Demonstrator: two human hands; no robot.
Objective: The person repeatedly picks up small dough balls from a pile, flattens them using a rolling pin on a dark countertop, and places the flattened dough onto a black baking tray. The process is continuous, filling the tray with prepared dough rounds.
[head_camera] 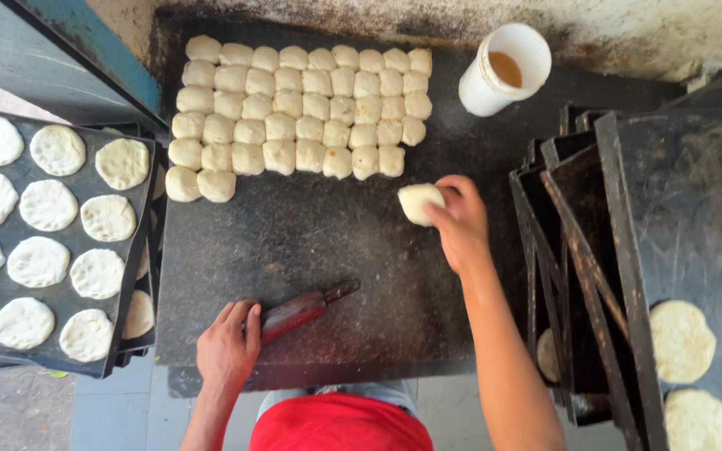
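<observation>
My right hand is shut on a pale dough ball, just above the dark work slab, below the right end of the block of dough balls. My left hand rests on the near end of a reddish-brown rolling pin, which lies slanted on the slab near its front edge. Several rows of dough balls sit packed together at the slab's far side.
A white cup with brown liquid stands at the back right. On the left, a dark tray carries several flattened dough rounds. A stack of dark trays stands on the right, with flat rounds.
</observation>
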